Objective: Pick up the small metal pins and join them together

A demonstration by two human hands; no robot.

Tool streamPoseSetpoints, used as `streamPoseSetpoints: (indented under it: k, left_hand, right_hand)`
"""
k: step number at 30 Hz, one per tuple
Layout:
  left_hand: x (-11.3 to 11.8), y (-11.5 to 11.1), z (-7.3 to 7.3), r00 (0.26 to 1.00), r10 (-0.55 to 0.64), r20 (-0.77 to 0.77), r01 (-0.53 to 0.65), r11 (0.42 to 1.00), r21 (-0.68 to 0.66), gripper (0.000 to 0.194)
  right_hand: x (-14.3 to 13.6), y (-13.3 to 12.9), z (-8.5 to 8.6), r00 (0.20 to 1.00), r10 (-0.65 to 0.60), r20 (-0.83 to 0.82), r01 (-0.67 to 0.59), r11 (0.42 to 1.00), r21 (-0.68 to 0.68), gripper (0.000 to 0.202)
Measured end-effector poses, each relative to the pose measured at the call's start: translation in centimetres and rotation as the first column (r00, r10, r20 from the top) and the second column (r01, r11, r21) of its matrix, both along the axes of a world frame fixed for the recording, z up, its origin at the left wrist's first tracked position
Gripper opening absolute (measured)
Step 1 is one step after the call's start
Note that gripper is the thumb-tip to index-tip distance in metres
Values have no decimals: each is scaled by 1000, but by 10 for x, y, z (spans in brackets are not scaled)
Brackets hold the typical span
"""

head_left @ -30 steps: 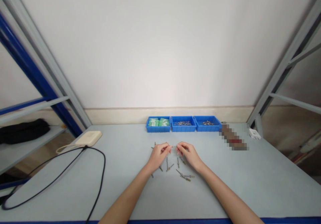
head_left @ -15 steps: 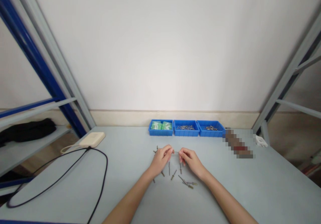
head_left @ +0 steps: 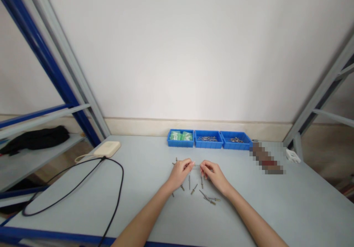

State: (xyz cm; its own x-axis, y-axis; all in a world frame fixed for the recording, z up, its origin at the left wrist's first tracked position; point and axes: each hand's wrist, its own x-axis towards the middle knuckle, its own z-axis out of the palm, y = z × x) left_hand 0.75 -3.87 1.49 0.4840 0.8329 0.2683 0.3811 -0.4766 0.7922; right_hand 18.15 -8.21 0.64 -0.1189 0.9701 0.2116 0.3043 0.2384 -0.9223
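Note:
My left hand [head_left: 179, 172] and my right hand [head_left: 214, 174] face each other above the middle of the grey table. A thin metal rivet [head_left: 197, 165] spans the gap between them, with the fingertips of both hands pinched at its ends. Several more rivets lie around and below the hands: one [head_left: 194, 189] between the wrists, a crossed group [head_left: 209, 198] beside my right wrist, and others partly hidden by my left hand. Behind the hands, three blue bins stand in a row: the left bin [head_left: 180, 143] holds green-and-white packets, the middle [head_left: 208, 145] and right [head_left: 237, 146] hold thin metal pieces.
A cream box [head_left: 107, 149] and a looped black cable [head_left: 121, 182] occupy the table's left side. At the right are a pixelated patch [head_left: 267, 159] and a white object [head_left: 293, 156]. Metal frames [head_left: 70, 57] flank the table, with a wall behind.
The whole view has shifted slightly, so the bins and table sit further right and a little higher. Both hands remain closed at the small rivet, which now shows more level between them.

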Motion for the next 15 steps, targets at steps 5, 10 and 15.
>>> streamPoseSetpoints:
  k: [5, 10, 15]
  left_hand:
    - [0, -5, 5, 999, 26, 43, -26, 1000, 13, 27]
    - [-1, -4, 1, 999, 38, -11, -37, 997, 62, 34]
    - [0, -3, -1, 999, 19, -43, -17, 999, 45, 42]
  right_hand:
    - [1, -1, 1, 1000, 12, -19, -13, 999, -32, 29]
    - [1, -5, 5, 999, 51, 1, -51, 998, -26, 31]
    - [0, -5, 3, 997, 72, 32, -71, 997, -38, 40]
